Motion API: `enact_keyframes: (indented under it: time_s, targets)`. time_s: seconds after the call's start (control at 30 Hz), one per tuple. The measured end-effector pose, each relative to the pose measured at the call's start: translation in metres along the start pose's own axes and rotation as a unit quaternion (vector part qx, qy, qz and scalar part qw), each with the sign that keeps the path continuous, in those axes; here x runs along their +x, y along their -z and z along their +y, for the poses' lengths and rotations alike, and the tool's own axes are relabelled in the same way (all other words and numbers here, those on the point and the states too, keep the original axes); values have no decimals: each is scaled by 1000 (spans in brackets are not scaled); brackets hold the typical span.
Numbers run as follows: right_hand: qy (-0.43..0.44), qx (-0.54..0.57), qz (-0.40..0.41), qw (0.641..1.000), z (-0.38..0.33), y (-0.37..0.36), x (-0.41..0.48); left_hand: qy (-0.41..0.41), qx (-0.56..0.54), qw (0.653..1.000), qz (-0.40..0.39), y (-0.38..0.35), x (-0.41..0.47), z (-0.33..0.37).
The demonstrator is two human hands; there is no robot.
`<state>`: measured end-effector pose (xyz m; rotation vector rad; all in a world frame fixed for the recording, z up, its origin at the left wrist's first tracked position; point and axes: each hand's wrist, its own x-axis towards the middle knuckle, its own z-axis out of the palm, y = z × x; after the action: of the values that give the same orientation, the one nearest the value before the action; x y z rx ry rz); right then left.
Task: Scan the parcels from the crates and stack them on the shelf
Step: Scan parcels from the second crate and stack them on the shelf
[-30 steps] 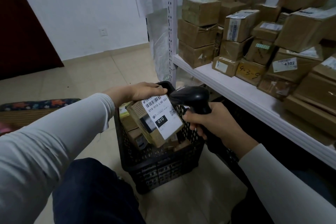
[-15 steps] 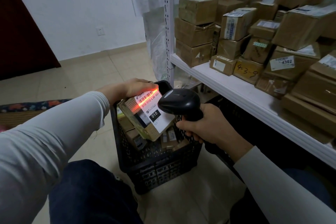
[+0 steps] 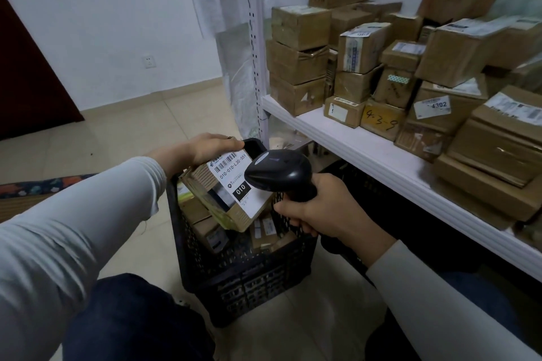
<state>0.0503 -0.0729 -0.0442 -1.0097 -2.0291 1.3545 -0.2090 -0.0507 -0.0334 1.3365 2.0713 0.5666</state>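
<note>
Here, my left hand (image 3: 209, 147) grips a labelled cardboard parcel (image 3: 225, 190) tilted over the black plastic crate (image 3: 249, 278), while my right hand (image 3: 325, 211) clasps the handheld barcode scanner (image 3: 278, 170) beside the label.

Free shelf (image 3: 363, 152) edge before boxes (image 3: 346, 110).

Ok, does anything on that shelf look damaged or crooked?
Yes. At the left end of the shelf, the middle box has a crushed, split top edge. Further right, a big box sits tilted on others.
</note>
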Motion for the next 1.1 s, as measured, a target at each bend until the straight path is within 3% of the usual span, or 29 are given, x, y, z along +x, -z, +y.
enact_keyframes:
  time_s: [0.1, 0.27, 0.4, 0.6, 0.77, 1.1]
  targets:
    - [-15, 42, 19, 999, -3, 4, 0, 9, -24, 1000, 7, 3, 1, 5]
    - [-39, 180, 92, 979, -12, 27, 4, 39, -203, 977, 58, 13, 9, 35]
    - [-37, 242, 151, 958, -29, 59, 4, 26, -366, 929, 57, 11, 18, 83]
    - [-27, 309, 222, 925, -43, 105, 12, 27, -519, 854, 16, 5, 31, 145]
    - [-25, 350, 268, 897, -40, 122, 23, -1, -559, 829, -18, -1, 36, 194]
    - [36, 406, 418, 812, -36, 158, 5, -65, -509, 855, -83, -38, 27, 293]
